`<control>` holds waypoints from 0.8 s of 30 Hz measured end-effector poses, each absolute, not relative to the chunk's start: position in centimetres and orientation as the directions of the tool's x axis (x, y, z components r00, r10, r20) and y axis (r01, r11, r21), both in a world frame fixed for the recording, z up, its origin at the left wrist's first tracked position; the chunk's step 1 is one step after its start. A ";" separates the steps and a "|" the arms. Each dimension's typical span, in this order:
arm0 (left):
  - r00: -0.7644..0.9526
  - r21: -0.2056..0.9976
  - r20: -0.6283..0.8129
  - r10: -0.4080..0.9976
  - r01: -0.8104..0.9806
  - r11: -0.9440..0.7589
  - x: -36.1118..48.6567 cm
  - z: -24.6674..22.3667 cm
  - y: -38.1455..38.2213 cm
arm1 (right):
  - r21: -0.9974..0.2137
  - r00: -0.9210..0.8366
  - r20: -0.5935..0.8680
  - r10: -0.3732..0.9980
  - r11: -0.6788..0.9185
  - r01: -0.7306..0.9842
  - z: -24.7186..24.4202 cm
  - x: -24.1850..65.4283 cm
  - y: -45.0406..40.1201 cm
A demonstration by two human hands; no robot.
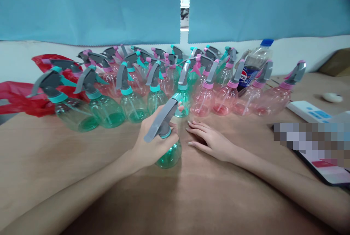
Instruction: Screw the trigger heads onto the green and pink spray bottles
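My left hand (153,140) is wrapped round the neck of a green spray bottle (170,156) with a grey and turquoise trigger head, at the middle of the wooden table (213,198). The bottle is upright or nearly so; part of its body is hidden by my fingers. My right hand (216,138) rests palm down just to the right, fingers stretched out and holding nothing. Beyond both hands stand rows of spray bottles, green ones such as the green spray bottle (133,107) on the left and pink ones such as the pink spray bottle (202,103) on the right.
At the left lies a red plastic bag (30,98). A cola bottle (253,63) with a blue cap stands behind the pink bottles. To the right are a white device (308,111), a white mouse (332,97) and a partly blurred tablet-like object (330,176). A blue curtain (95,8) hangs behind.
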State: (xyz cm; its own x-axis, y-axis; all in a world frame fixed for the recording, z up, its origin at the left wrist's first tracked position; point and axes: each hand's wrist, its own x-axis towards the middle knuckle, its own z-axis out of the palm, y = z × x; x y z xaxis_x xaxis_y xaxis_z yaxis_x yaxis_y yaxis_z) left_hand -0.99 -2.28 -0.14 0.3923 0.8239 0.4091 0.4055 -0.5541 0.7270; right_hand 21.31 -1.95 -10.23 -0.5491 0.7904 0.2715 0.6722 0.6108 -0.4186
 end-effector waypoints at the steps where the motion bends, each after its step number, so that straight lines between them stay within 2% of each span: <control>1: 0.393 0.726 0.409 0.823 0.406 -0.555 -1.0 -0.2 -2.3 | -0.419 -0.549 0.274 0.789 0.612 0.670 -10.2 21.3 -2.0; 17: 0.345 0.717 0.412 0.844 0.449 -0.533 -0.8 -0.7 -2.1 | -0.429 -0.549 0.272 0.790 0.610 0.666 -10.1 21.2 -2.0; 24: 0.377 0.730 0.393 0.839 0.426 -0.534 -0.8 -0.8 -2.0 | -0.434 -0.547 0.279 0.789 0.612 0.662 -10.0 21.2 -2.0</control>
State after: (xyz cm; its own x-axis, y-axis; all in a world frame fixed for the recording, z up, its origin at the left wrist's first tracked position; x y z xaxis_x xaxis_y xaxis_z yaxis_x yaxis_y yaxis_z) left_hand -0.83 -2.02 -0.85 0.3770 0.8386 0.3933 0.4263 -0.5341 0.7301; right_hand 21.20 -2.03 -10.01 -0.5470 0.7894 0.2787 0.6615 0.6116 -0.4339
